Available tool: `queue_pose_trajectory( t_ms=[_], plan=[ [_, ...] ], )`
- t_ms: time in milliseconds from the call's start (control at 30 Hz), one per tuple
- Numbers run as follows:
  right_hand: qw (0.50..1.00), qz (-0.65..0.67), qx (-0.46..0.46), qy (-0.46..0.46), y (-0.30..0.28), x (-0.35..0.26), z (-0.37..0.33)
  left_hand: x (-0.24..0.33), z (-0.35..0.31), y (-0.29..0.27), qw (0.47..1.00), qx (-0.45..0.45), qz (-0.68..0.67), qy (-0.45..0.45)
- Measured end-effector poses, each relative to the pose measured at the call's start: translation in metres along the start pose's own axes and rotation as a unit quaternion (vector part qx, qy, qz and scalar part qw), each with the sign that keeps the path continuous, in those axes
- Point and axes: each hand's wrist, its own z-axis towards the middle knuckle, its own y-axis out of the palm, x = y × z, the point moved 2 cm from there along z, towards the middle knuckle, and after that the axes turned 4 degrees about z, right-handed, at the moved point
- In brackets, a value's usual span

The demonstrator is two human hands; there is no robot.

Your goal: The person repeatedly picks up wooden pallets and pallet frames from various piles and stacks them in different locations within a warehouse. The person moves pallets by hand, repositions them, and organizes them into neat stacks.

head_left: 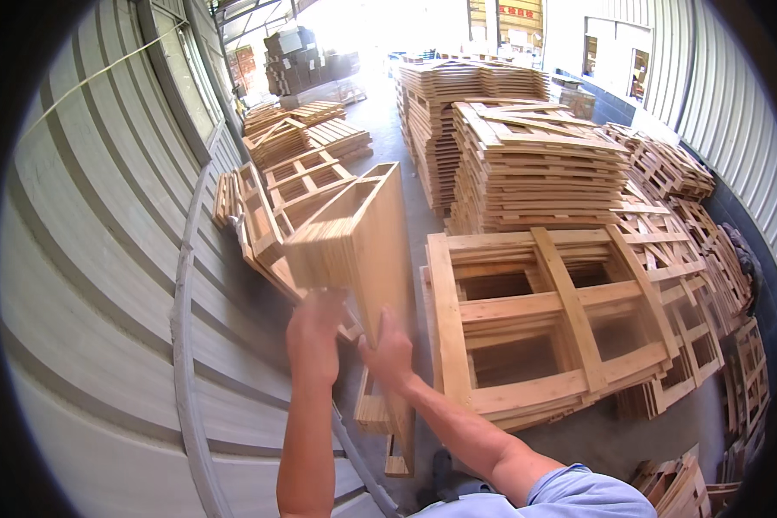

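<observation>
Pallet (383,246): up on edge, between wall (121,268) and frame stack (565,298) | L hand (316,328): blurred, at pallet's left side; finger opening cannot be told | R hand (390,352): fingers bent, closed on pallet | slat stack (535,177): behind frame stack

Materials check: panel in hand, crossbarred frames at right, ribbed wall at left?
Held panel: wood, possibly plywood-faced, apparently unfinished; pale tan face, fine layered lines on one end.
Crossbarred frames: wood, looks bare; tan boards of uneven tone.
Ribbed wall: probably sheet metal, painted or coated; regular raised ribs, smooth grey surface. Coating type can't be told.
</observation>
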Motion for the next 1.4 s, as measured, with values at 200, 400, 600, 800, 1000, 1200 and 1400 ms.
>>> queue_pose_trajectory(
  t_ms=[200,400,600,800,1000,1200,1400],
  plan=[
    [0.999,-0.004,0.047,0.016,0.004,0.001,0.104,-0.142,-0.039,-0.072,0.969,0.149,0.184,-0.065],
    [0.997,-0.002,0.070,0.037,0.013,0.037,0.226,-0.286,-0.098,-0.066,0.917,-0.006,0.377,-0.129],
    [0.999,-0.016,-0.027,0.036,0.018,0.073,0.361,-0.303,-0.032,-0.005,0.892,-0.082,0.425,-0.129],
    [0.999,0.019,0.044,0.014,-0.007,0.094,0.381,-0.312,0.053,0.038,0.901,-0.023,0.417,-0.119],
    [0.988,0.076,0.007,0.132,-0.028,0.165,0.159,-0.303,0.184,0.052,0.907,-0.056,0.403,-0.111],
    [0.931,0.062,-0.042,0.358,-0.048,0.173,-0.001,-0.294,0.300,0.007,0.920,-0.110,0.365,-0.090],
    [0.870,0.127,-0.025,0.476,-0.023,0.157,-0.065,-0.322,0.350,-0.078,0.918,0.096,0.385,-0.004]
  ],
)
